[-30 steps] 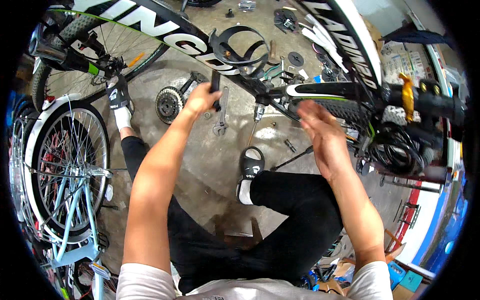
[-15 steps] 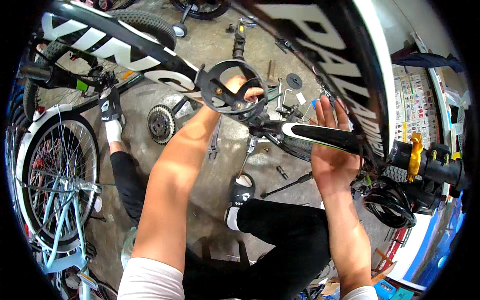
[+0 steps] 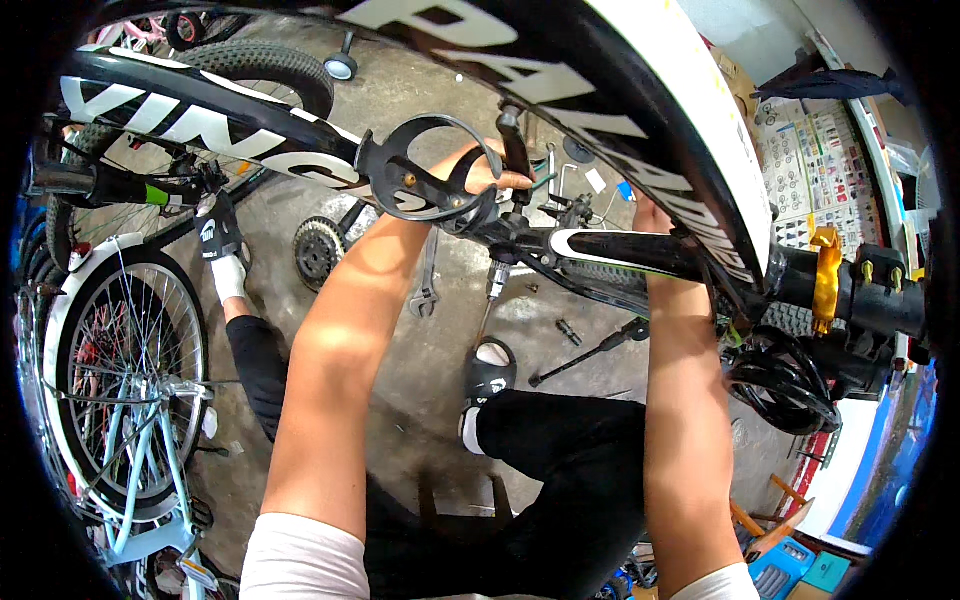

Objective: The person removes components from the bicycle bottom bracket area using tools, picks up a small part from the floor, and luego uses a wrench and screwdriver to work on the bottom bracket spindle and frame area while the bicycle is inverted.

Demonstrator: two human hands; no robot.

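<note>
A black-and-white bicycle frame [image 3: 620, 90] stretches across the space in front of me. A black bottle cage [image 3: 385, 180] is fixed to one of its tubes. My left hand [image 3: 490, 172] reaches behind the cage. Its fingers are bent against a dark upright bar [image 3: 515, 150] that resembles a crank arm; the cage partly covers the grip. My right hand [image 3: 655, 216] is up behind a black-and-white tube [image 3: 630, 255], and most of its fingers are hidden. A silver-ended rod [image 3: 498, 278] points down from the frame beside my foot.
On the floor lie a chainring with crank [image 3: 317, 252], an open-ended wrench [image 3: 426, 280] and a small dark cylinder [image 3: 568, 332]. A light-blue bicycle [image 3: 135, 470] stands at left. At right are a coiled black cable lock [image 3: 785, 385] and a blue box [image 3: 785, 568].
My right hand has moved up and behind the tube; its spread fingers showed before. The dark bar by my left hand appears in a different position. The view has shifted slightly.
</note>
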